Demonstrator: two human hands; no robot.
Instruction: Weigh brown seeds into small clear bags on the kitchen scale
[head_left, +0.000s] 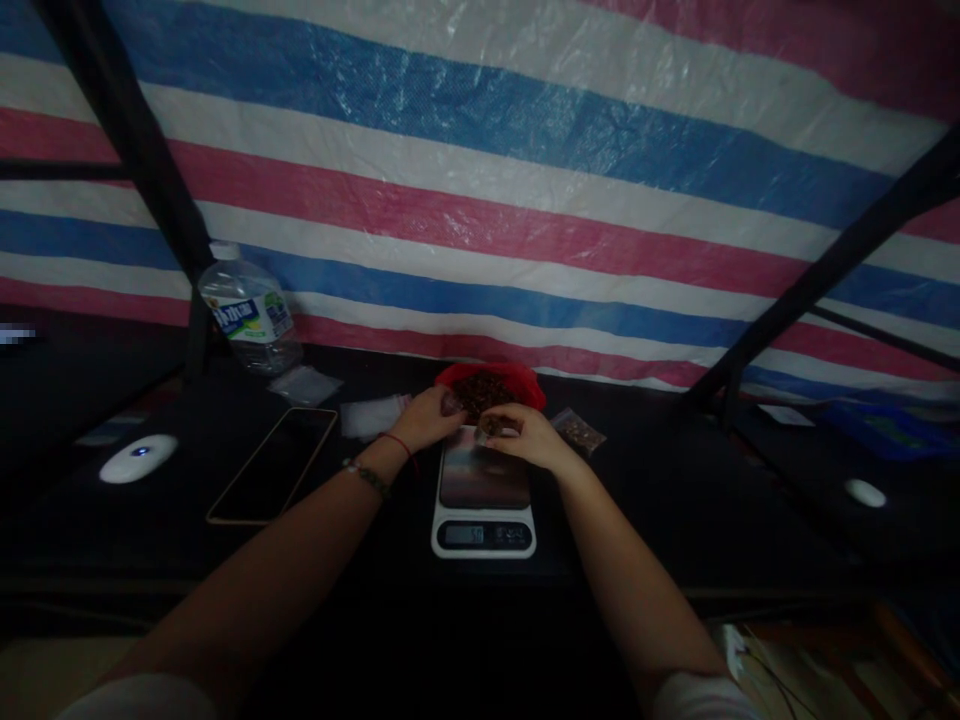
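My right hand (531, 437) is closed around a small round container (480, 436) with brown bits in it, just above the far end of a white kitchen scale (484, 490). The scale's display is lit. Behind it sits a red plastic bag (531, 384), open and full of dark brown pieces. My left hand (427, 420) is at the bag's near left edge with its fingers curled together. What those fingers hold is too dark to make out. Left of that hand lie clear plastic bags (370, 416), and right of my right hand is a small clear bag of brown pieces (579, 432).
A phone (274, 468) and a white oval device (139, 459) lie on the dark table to the left. A large clear bottle (251, 325) stands behind them. Slanted dark posts (795, 300) flank a striped sheet (480, 200). A blue tray (889, 430) is far right.
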